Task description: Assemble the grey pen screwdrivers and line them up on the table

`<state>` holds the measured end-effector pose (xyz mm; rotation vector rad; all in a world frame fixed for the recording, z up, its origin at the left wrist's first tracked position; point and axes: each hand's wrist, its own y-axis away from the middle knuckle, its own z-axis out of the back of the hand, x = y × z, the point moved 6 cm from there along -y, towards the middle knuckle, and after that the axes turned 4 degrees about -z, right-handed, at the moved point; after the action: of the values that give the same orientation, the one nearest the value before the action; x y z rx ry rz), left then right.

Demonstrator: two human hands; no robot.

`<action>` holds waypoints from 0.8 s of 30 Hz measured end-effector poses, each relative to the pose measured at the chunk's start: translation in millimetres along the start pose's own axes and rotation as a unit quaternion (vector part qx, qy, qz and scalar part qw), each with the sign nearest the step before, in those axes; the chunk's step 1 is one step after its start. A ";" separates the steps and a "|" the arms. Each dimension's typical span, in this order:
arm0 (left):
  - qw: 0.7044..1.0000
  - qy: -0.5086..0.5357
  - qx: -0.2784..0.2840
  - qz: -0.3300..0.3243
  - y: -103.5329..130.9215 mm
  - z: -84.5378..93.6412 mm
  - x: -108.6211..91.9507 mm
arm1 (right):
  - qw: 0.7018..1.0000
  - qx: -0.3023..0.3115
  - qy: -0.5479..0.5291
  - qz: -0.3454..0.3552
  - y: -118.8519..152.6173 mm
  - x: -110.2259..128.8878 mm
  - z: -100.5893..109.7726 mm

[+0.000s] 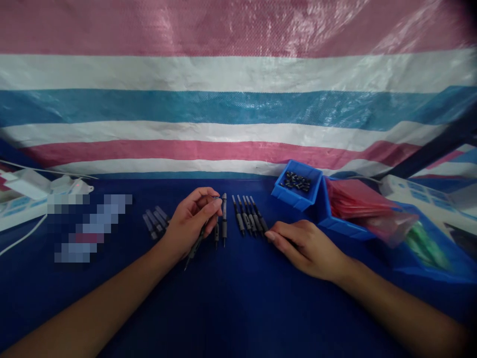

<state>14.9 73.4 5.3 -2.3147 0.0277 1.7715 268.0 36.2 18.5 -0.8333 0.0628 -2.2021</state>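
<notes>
My left hand (196, 219) is closed round a dark pen (194, 248), whose thin tip points down toward the table. Two more pens (224, 223) lie just right of it, partly behind the fingers. My right hand (311, 248) has its thumb and forefinger together at the lower end of the rightmost pen (260, 217) in a row. Several grey-black pens with clear upper ends (239, 216) make up that row between my hands. Left of my left hand lie several clear-ended pieces (152, 223), partly covered by the wrist.
A small blue bin (296, 201) holds small black parts (297, 181). Beside it, another bin (346, 227) holds red plastic bags (354, 204), and a third (439, 273) has green packaging (427, 246). White power strips (22, 206) stand at both sides; a striped sheet (231, 107) hangs behind.
</notes>
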 end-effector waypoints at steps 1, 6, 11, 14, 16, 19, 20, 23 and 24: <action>1.000 0.002 0.008 0.003 0.1 -0.8 0.4 | 1.000 0.001 -0.003 0.001 0.0 0.0 -0.4; 1.000 0.017 -0.008 -0.004 -0.1 1.7 -0.3 | 1.000 0.005 -0.005 0.003 0.4 -0.2 -1.6; 1.000 0.014 -0.007 0.002 -1.4 2.2 1.4 | 1.000 0.005 0.001 0.016 -0.2 1.3 -0.8; 1.000 0.024 -0.006 0.009 -1.7 2.2 3.2 | 1.000 0.007 0.002 0.012 -0.3 1.2 -1.0; 0.999 0.029 -0.012 0.016 -1.4 2.8 4.0 | 1.000 0.015 0.004 0.010 0.2 1.0 -2.3; 0.999 0.044 -0.008 0.024 -0.7 1.7 3.8 | 0.999 0.029 0.014 0.015 1.3 1.1 -4.8; 0.998 0.051 -0.004 0.028 -0.4 0.8 3.8 | 0.999 0.031 0.018 0.016 1.6 1.1 -5.3; 0.998 0.056 0.001 0.035 0.8 -0.5 4.1 | 0.999 0.032 0.020 0.016 2.1 0.5 -5.7; 0.998 0.049 -0.002 0.035 1.3 -0.3 4.5 | 0.999 0.032 0.021 0.016 2.2 0.1 -5.8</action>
<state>16.2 72.7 0.8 -2.4306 0.1234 1.6886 266.0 33.3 13.3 -0.7467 0.0249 -2.1798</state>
